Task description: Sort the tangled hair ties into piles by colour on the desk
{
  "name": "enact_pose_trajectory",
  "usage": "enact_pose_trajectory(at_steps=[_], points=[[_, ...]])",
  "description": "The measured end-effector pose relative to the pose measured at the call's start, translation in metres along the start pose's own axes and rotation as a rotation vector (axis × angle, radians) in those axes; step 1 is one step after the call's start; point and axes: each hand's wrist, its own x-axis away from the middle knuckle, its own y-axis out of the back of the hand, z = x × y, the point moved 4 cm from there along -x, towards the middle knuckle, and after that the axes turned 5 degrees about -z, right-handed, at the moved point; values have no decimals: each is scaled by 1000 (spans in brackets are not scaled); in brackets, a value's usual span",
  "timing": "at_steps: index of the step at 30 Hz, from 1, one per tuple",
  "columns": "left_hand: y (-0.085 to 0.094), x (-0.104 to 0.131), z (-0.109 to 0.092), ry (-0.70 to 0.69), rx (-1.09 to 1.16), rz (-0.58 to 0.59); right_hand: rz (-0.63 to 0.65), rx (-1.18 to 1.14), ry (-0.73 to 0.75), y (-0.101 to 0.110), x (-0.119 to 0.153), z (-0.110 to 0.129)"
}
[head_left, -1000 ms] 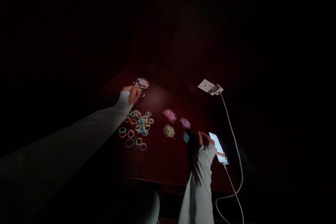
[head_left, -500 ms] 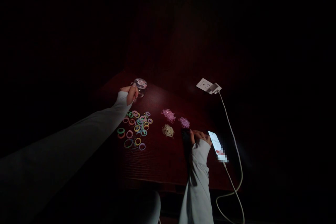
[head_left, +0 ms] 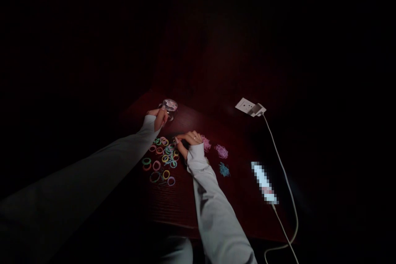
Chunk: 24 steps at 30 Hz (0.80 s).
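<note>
My left hand (head_left: 161, 117) is closed at the near side of a round clear container (head_left: 170, 105) with something pinkish in it, its fingers curled against the rim. Small coloured hair ties (head_left: 166, 159) lie loosely spread below that wrist. At their right upper edge is my right hand (head_left: 188, 140), thumb and forefinger brought close together; what is between them, if anything, is too small to tell. Its palm partly covers a heap of pink elastic bands (head_left: 206, 143). A purple heap (head_left: 221, 151) and a blue heap (head_left: 224, 169) lie right of the right sleeve.
A phone (head_left: 264, 183), lit and blurred out, lies on the dark red table (head_left: 173, 210) at the right, with a white cable (head_left: 280, 161) running from it. Behind it is a socket plate (head_left: 246, 106) with a plugged-in charger (head_left: 259, 109). The surroundings are very dark.
My right hand has moved left from beside the phone to the hair ties. It uncovers the blue heap and hides the pale yellow one. My left hand stays at the container; the view has shifted slightly.
</note>
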Motion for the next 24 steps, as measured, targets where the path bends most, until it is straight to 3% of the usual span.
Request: enact_pose_trajectory(at_steps=[1,4,11,14,17,19,24], points=[[0,1,0,9,1,-7,-20,-11,-29,-5,1,-2],[-5,8,-5,-39,-30,129,27,-3,5,-11,12,-9],[-15,35,-24,-346,-303,417,27,246,59,16,19,-29],[-17,42,-26,-460,-440,593,23,279,20,14,18,-32],[-18,47,-29,-554,-453,769,116,249,18,5,18,-28],[-18,48,-29,-562,-445,808,172,190,33,2,18,-23],[-17,47,-25,-478,-400,774,193,16,37,2,18,-9]])
